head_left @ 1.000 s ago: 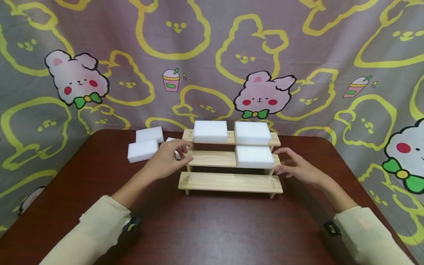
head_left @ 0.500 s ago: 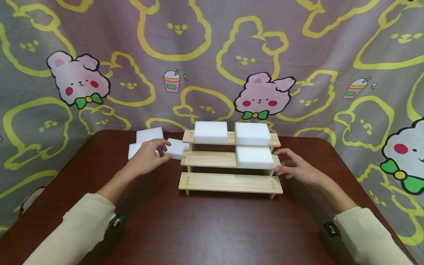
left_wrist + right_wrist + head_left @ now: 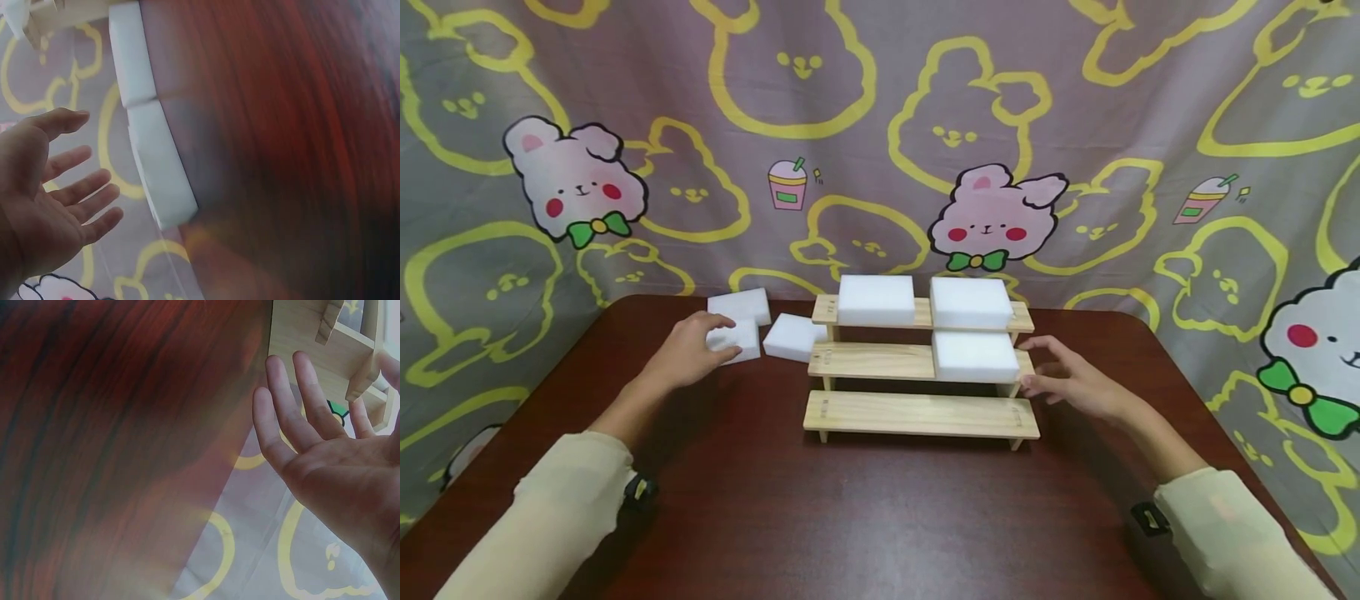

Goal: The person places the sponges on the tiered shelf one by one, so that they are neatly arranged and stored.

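My left hand (image 3: 687, 352) hovers at a white foam block (image 3: 743, 340) on the table's left side, fingers spread and holding nothing; in the left wrist view a gap shows between the fingers and the blocks (image 3: 161, 165). Behind that block lies a second foam block (image 3: 747, 305), and a third block (image 3: 792, 336) sits beside the shelf's left end. On the three-tier wooden shelf (image 3: 880, 410), two blocks (image 3: 876, 298) stand on the top tier and one block (image 3: 976, 357) on the right of the middle tier. My right hand (image 3: 1075, 383) is at the shelf's right end, fingers loosely extended; contact is unclear.
The dark red-brown table (image 3: 895, 517) extends in front of the shelf and to both sides. A patterned curtain (image 3: 850, 167) hangs right behind the table's back edge and along its sides.
My left hand has moved left from the shelf's left end to the loose foam blocks, uncovering the one beside the shelf. The right hand has stayed in place.
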Demonstrator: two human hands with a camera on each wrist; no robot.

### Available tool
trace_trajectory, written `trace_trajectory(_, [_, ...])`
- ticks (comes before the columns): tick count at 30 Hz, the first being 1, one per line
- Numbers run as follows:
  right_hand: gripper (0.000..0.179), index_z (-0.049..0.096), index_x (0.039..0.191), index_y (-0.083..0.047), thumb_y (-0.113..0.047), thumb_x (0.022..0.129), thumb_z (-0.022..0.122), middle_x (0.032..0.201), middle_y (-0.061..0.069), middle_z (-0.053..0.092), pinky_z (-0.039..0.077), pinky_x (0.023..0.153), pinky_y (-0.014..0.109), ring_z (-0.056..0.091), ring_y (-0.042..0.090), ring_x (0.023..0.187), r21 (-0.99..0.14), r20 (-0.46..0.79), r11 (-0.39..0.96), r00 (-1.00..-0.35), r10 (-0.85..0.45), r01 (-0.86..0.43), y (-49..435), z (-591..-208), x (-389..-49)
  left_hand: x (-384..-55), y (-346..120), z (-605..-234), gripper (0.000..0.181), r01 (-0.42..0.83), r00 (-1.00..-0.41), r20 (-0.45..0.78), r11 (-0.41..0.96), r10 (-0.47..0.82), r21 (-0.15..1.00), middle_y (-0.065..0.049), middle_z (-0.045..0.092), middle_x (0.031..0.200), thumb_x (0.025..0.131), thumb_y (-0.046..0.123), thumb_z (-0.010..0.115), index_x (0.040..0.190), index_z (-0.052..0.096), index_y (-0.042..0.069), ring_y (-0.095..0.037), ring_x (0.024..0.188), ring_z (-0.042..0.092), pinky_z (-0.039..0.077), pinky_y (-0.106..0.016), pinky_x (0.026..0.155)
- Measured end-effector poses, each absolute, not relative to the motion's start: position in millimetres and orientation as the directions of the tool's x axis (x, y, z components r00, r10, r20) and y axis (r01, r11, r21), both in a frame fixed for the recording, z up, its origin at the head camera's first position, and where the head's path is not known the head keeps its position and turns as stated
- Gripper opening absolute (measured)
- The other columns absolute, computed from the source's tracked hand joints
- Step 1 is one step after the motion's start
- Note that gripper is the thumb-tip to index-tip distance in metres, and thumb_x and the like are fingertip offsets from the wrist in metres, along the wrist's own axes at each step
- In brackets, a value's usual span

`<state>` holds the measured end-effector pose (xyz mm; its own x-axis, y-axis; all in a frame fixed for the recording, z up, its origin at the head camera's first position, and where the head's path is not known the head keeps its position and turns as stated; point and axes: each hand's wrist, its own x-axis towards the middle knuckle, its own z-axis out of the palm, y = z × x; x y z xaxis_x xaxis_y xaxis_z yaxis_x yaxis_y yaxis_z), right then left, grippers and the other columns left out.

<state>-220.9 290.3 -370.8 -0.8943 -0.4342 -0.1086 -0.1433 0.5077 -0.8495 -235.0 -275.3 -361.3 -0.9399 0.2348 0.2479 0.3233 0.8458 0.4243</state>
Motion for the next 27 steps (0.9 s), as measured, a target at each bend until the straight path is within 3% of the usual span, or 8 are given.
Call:
trace_trajectory(5, [0.06,0.031,0.149,-0.004,-0.019,0.102,0.066,0.12,0.023,0.066,0.054,0.084,0.046,0.07,0.035,0.106,-0.85,-0.108,0.507,-0.893,-0.436,-0.145,290.0,-370.5,-220.7,-235.9,-288.0,-362.3,0.054,0.267,-0.962,0.155,0.877,0.223,0.398,-0.041,0.055,0.131,0.09,0.017,0.077,0.126,0.059,-0.019,-0.054,0.125,0.05,0.039,-0.065,0.107])
trace_trajectory(10, [0.06,0.031,0.149,-0.005,-0.019,0.102,0.066,0.12,0.023,0.065,0.054,0.084,0.045,0.07,0.035,0.106,-0.849,-0.108,0.507,-0.893,-0.436,-0.145,289.7,-370.3,-220.3,-234.9,-295.1,-363.5,0.058,0.201,-0.98,0.074,0.911,0.187,0.359,-0.041,0.052,0.134,0.092,0.02,0.075,0.13,0.056,-0.019,-0.054,0.125,0.049,0.04,-0.067,0.104])
trace_trajectory(16, [0.059,0.031,0.149,-0.003,-0.018,0.102,0.064,0.118,0.023,0.066,0.054,0.083,0.045,0.07,0.035,0.105,-0.85,-0.101,0.504,-0.891,-0.442,-0.154,290.4,-370.0,-220.3,-234.2,-300.2,-364.2,0.053,0.176,-0.984,0.022,0.933,0.178,0.313,-0.04,0.057,0.122,0.09,0.019,0.076,0.124,0.06,-0.018,-0.05,0.111,0.056,0.046,-0.065,0.095])
trace_trajectory(20, [0.059,0.031,0.149,-0.003,-0.017,0.102,0.064,0.117,0.023,0.067,0.054,0.082,0.045,0.07,0.035,0.105,-0.85,-0.095,0.502,-0.891,-0.444,-0.16,290.9,-370.1,-220.2,-232.4,-301.1,-364.1,0.059,0.16,-0.986,0.016,0.938,0.163,0.308,-0.037,0.054,0.118,0.089,0.02,0.079,0.129,0.056,-0.017,-0.046,0.104,0.054,0.046,-0.063,0.092])
trace_trajectory(27, [0.058,0.032,0.148,-0.004,-0.016,0.102,0.065,0.116,0.023,0.067,0.055,0.082,0.045,0.071,0.033,0.103,-0.854,-0.091,0.494,-0.89,-0.447,-0.161,292.0,-372.7,-220.9,-232.2,-305.0,-364.2,0.068,0.171,-0.984,0.005,0.927,0.179,0.334,-0.043,0.048,0.132,0.087,0.016,0.08,0.137,0.049,-0.019,-0.052,0.117,0.051,0.042,-0.067,0.1])
